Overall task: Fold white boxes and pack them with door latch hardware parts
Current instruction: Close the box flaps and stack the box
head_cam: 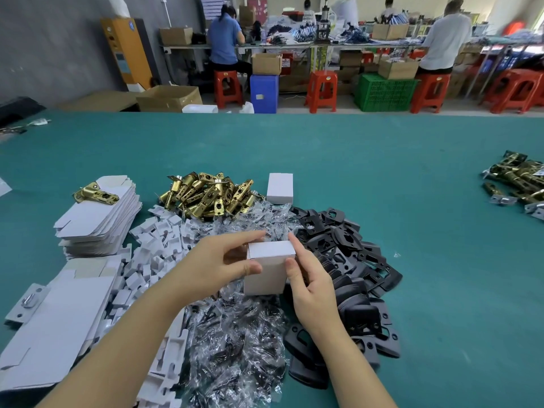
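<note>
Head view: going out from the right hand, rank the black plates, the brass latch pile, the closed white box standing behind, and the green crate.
From the right hand:
1. Black plates, directly beside and under it.
2. Closed white box, standing behind.
3. Brass latch pile, behind and left; nearly level with the box, a close call.
4. Green crate, on the floor beyond the table.

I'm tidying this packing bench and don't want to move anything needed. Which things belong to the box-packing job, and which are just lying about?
Part of the job:
white box, held by left hand and right hand
flat box blanks
brass latches
black plates
bagged screws
white inserts
finished box

Lying about:
second latch heap at far right
cardboard cartons beyond the green table
</note>
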`<state>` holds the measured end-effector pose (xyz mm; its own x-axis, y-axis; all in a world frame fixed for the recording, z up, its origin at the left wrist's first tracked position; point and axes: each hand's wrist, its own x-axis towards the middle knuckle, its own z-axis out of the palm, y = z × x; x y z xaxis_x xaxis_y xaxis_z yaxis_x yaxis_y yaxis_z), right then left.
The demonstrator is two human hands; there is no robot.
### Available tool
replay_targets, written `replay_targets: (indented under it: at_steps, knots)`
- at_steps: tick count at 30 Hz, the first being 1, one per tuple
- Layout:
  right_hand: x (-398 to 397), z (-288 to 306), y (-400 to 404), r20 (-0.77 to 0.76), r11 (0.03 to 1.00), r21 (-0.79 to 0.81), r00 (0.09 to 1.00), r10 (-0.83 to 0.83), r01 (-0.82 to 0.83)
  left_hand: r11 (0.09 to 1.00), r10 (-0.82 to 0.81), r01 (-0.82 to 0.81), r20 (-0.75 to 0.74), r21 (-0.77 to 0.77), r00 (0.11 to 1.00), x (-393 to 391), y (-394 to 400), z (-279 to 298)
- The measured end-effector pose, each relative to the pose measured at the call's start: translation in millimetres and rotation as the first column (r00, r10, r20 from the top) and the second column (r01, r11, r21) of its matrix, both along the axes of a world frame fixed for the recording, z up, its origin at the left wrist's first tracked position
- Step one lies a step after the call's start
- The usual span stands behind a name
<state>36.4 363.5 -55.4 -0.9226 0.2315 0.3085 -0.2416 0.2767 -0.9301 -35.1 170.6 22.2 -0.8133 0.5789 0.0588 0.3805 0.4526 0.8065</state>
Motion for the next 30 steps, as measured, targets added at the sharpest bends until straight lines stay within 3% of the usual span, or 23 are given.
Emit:
replay_targets:
  at_steps: [6,19,30]
  knots:
    - [0.5,0.3,0.1,0.005,1.0,0.002,1.0,-0.005,0.005,0.992,-0.015,-0.011,0.195,0.128,0.981,-1.9,-6.9,-6.7]
    - [1.4,0.9,1.1,0.008,1.0,-0.027,1.0,0.005,-0.005,0.993,0.049,-0.06,0.111,0.106,0.993,-3.9,-3.1,-11.0]
    - [0.9,-3.3,-3.6,-0.034,0.998,0.052,0.999,-0.028,0.029,0.989,0.019,-0.037,0.123,0.143,0.992,-4.8,-6.8,-17.7]
